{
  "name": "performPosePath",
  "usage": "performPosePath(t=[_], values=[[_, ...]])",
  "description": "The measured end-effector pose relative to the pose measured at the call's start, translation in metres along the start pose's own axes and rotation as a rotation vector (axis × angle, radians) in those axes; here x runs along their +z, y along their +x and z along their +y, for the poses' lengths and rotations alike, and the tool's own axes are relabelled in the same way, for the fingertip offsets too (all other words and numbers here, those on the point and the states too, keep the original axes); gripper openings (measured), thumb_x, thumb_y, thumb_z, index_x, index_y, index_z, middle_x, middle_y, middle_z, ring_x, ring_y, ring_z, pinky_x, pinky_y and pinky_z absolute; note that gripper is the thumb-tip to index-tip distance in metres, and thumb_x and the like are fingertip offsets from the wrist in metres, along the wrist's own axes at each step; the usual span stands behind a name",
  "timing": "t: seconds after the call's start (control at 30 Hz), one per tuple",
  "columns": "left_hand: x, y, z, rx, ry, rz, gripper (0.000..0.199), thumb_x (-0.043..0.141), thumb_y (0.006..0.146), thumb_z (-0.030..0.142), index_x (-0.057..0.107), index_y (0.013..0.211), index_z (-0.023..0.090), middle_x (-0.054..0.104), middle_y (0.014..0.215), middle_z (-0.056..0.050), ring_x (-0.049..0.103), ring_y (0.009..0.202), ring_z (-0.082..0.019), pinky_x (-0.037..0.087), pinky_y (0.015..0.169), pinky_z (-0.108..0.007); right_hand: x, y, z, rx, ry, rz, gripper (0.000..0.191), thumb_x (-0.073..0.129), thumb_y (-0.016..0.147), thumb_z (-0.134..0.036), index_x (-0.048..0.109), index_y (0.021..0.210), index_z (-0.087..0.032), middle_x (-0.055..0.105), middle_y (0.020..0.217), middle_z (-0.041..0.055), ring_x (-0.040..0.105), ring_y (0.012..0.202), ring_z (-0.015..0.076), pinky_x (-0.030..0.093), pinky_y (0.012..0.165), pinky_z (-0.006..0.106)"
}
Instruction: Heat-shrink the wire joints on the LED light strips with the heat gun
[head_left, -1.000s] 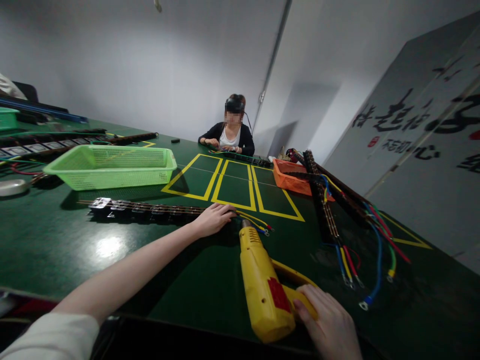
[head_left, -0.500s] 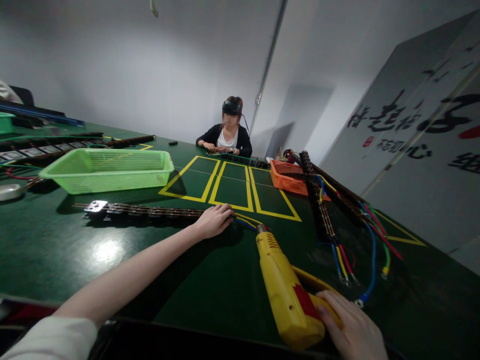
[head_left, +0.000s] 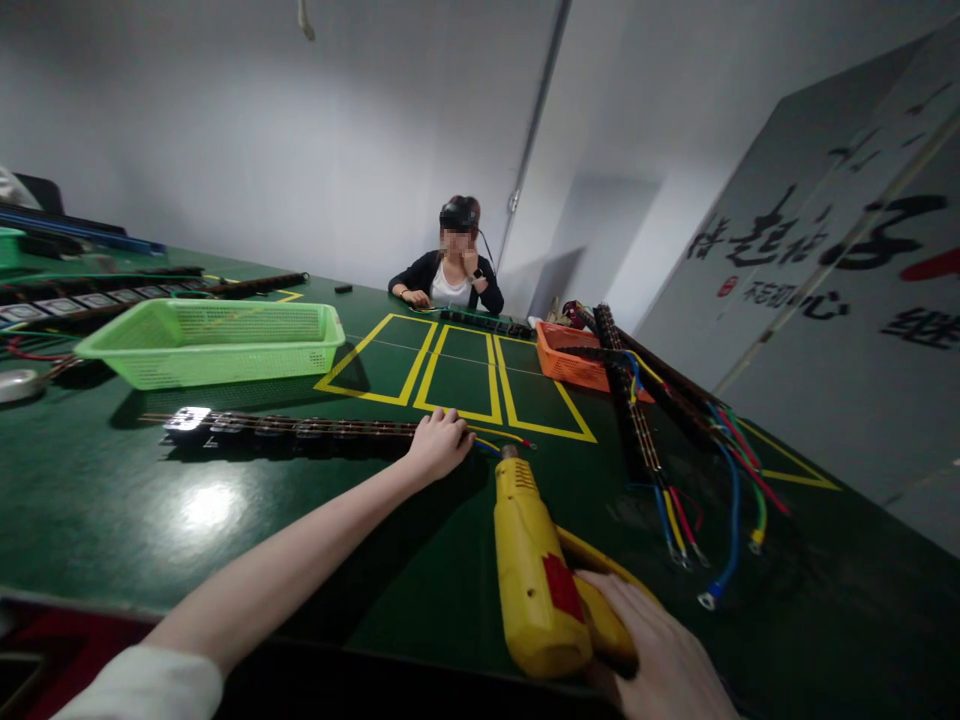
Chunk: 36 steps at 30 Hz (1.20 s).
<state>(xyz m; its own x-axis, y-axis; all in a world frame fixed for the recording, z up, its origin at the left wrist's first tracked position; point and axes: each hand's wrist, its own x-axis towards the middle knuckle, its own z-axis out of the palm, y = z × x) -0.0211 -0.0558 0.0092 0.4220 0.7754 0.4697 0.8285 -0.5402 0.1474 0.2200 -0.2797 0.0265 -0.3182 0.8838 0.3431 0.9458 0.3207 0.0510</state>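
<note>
My left hand [head_left: 441, 445] is closed over the right end of a long black strip [head_left: 300, 432] with copper-coloured rods along it. Yellow and blue wires [head_left: 499, 434] come out beyond its fingers, one with a red tip. My right hand [head_left: 656, 645] is wrapped round the handle of a yellow heat gun [head_left: 534, 580] with a red patch. The gun's metal nozzle points away from me, close beside the wire ends. The fingertips of my right hand are partly hidden behind the handle.
A green basket [head_left: 217, 368] stands beyond the strip. An orange basket [head_left: 574, 368] and more black strips [head_left: 634, 420] with coloured cables [head_left: 731, 520] lie at the right. Further strips [head_left: 97, 295] lie at the far left. Across the table [head_left: 420, 590] sits a person [head_left: 450, 270].
The heat gun and my right hand have moved left, bringing the nozzle under the wires. My left hand has shifted slightly right. The person opposite has raised a hand to the head.
</note>
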Motion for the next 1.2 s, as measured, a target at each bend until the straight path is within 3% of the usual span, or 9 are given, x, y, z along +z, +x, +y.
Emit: performPosePath(t=[0.1, 0.23, 0.33, 0.53, 0.8, 1.2], values=[[0.002, -0.002, 0.002, -0.005, 0.000, 0.004, 0.025, 0.043, 0.091, 0.036, 0.059, 0.089, 0.017, 0.057, 0.099, -0.010, 0.050, 0.096, -0.027, 0.044, 0.077, -0.040, 0.009, 0.003, -0.011, -0.010, -0.036, 0.080, 0.040, 0.062, 0.074, -0.042, 0.064, 0.104, -0.016, 0.071, 0.100, 0.0062, 0.069, 0.090, 0.0221, 0.058, 0.075, 0.032], [0.003, -0.004, 0.001, 0.011, 0.017, 0.014, 0.019, 0.047, 0.087, 0.033, 0.056, 0.090, 0.017, 0.057, 0.099, -0.010, 0.050, 0.097, -0.027, 0.042, 0.078, -0.040, 0.021, 0.007, -0.024, -0.098, -0.108, 0.249, 0.043, 0.053, 0.081, -0.049, 0.061, 0.103, -0.013, 0.072, 0.095, 0.0084, 0.070, 0.084, 0.0225, 0.056, 0.071, 0.033], [0.002, -0.007, 0.001, 0.030, 0.034, 0.010, 0.017, 0.046, 0.087, 0.031, 0.055, 0.092, 0.017, 0.057, 0.101, -0.010, 0.051, 0.098, -0.026, 0.042, 0.079, -0.040, 0.023, 0.011, -0.036, -0.120, -0.118, 0.294, 0.044, 0.046, 0.086, -0.051, 0.060, 0.103, -0.012, 0.072, 0.093, 0.0087, 0.070, 0.082, 0.0214, 0.054, 0.071, 0.031], [-0.002, -0.011, -0.004, 0.027, -0.023, 0.019, 0.014, 0.046, 0.087, 0.027, 0.056, 0.092, 0.018, 0.056, 0.107, -0.007, 0.053, 0.099, -0.023, 0.041, 0.080, -0.038, 0.022, 0.017, -0.050, -0.080, -0.077, 0.260, 0.047, 0.039, 0.089, -0.053, 0.057, 0.105, -0.012, 0.071, 0.090, 0.0083, 0.068, 0.080, 0.0213, 0.052, 0.070, 0.033], [0.002, -0.011, -0.014, 0.021, -0.080, 0.049, 0.013, 0.047, 0.086, 0.026, 0.058, 0.092, 0.020, 0.056, 0.110, -0.004, 0.057, 0.094, -0.018, 0.041, 0.081, -0.034, 0.025, 0.024, -0.055, -0.089, -0.090, 0.314, 0.053, 0.025, 0.093, -0.053, 0.056, 0.105, -0.012, 0.071, 0.088, 0.0092, 0.068, 0.078, 0.0212, 0.050, 0.070, 0.034], [0.002, -0.010, -0.014, -0.066, -0.096, 0.118, 0.017, 0.046, 0.088, 0.030, 0.059, 0.086, 0.020, 0.056, 0.109, -0.002, 0.059, 0.084, -0.015, 0.044, 0.077, -0.031, 0.027, 0.016, -0.038, -0.023, -0.043, 0.227, 0.041, 0.046, 0.087, -0.051, 0.053, 0.108, -0.017, 0.070, 0.094, 0.0059, 0.067, 0.084, 0.0219, 0.048, 0.073, 0.033]])
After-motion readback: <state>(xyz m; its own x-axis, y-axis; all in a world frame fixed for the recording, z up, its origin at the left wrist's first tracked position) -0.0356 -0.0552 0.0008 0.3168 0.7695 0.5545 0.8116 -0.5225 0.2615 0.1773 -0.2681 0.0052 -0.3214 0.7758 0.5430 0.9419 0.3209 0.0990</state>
